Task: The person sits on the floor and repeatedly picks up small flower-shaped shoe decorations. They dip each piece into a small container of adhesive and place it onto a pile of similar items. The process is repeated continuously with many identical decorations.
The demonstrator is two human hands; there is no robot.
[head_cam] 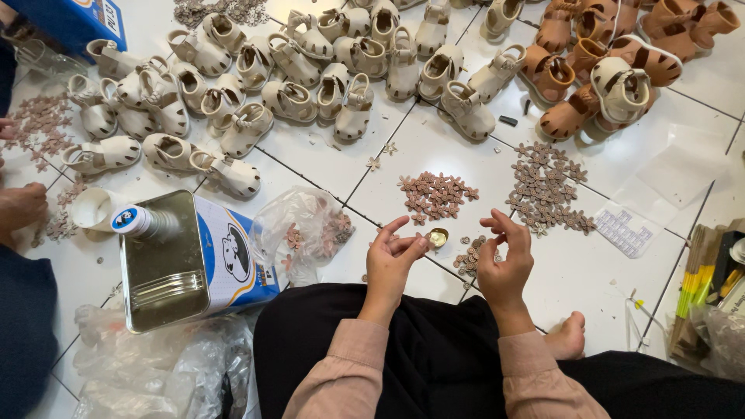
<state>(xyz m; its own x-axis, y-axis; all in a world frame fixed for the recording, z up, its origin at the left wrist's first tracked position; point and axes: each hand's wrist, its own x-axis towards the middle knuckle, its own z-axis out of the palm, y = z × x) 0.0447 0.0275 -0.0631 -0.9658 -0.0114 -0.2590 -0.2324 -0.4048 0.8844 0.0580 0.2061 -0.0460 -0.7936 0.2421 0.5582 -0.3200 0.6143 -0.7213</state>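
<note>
I sit on a white tiled floor with both hands over my lap. My left hand has its fingers spread, with a small flower-shaped piece resting at the fingertips beside a little gold cap on the floor. My right hand is curled, its thumb and fingers pinched together on something too small to make out. Just below it lies a small heap of round brown pieces. Two piles of brown flower-shaped pieces lie farther out.
Several cream baby sandals cover the floor ahead, brown ones at the right. A metal glue can and a clear plastic bag stand at my left. Another person's hand shows at the left edge. My bare foot rests at the right.
</note>
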